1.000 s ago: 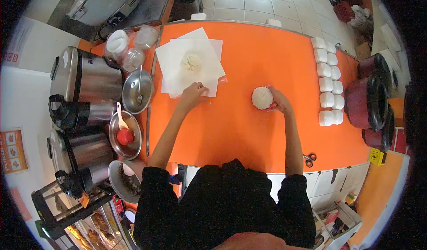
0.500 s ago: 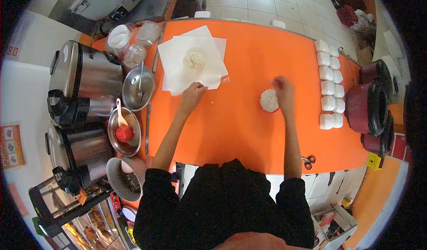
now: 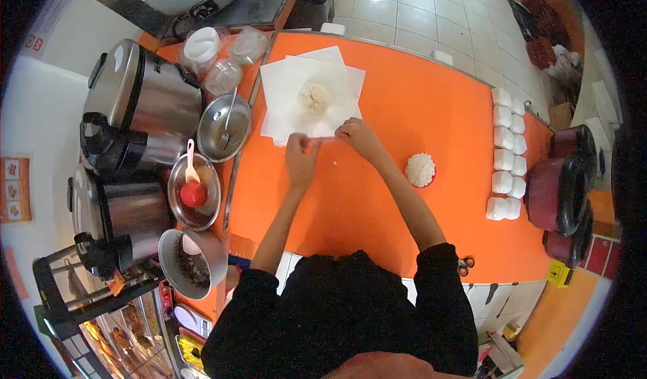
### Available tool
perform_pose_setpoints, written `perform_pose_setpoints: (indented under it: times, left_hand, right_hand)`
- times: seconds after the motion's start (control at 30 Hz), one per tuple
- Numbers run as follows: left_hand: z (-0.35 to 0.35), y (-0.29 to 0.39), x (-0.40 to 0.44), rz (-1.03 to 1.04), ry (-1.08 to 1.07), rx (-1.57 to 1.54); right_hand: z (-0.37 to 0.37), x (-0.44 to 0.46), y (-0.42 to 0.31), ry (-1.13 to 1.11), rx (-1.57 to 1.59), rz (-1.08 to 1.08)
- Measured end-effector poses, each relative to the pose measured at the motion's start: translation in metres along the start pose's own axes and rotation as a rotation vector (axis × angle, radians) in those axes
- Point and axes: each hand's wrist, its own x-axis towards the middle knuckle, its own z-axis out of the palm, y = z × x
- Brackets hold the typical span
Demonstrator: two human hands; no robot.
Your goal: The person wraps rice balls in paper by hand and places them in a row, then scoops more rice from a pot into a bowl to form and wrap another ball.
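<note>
Rice mound [image 3: 313, 98] on paper sheets [image 3: 276, 96] | rice bowl [image 3: 421, 170] right of paper sheets | wrapped packs [image 3: 503, 138] farther right, in two columns

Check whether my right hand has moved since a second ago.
Yes. Your right hand has gone left, away from the red bowl of rice, to the near edge of the white paper.

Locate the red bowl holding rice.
In the head view, the red bowl stands on the orange table, between the right hand and the white packets to the person's right.
</note>
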Motion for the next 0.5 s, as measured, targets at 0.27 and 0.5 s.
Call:
perform_pose_setpoints:
  times: [0.27, 0.5]
  left_hand:
    - [0.035, -0.001, -0.028, -0.880, 0.020, -1.150]
    - [0.043, -0.016, -0.024, -0.851, -0.034, -0.967]
  right_hand:
    - [-0.010, 0.011, 0.008, -0.117, 0.025, -0.092]
    - [-0.015, 0.014, 0.007, -0.234, -0.048, -0.058]
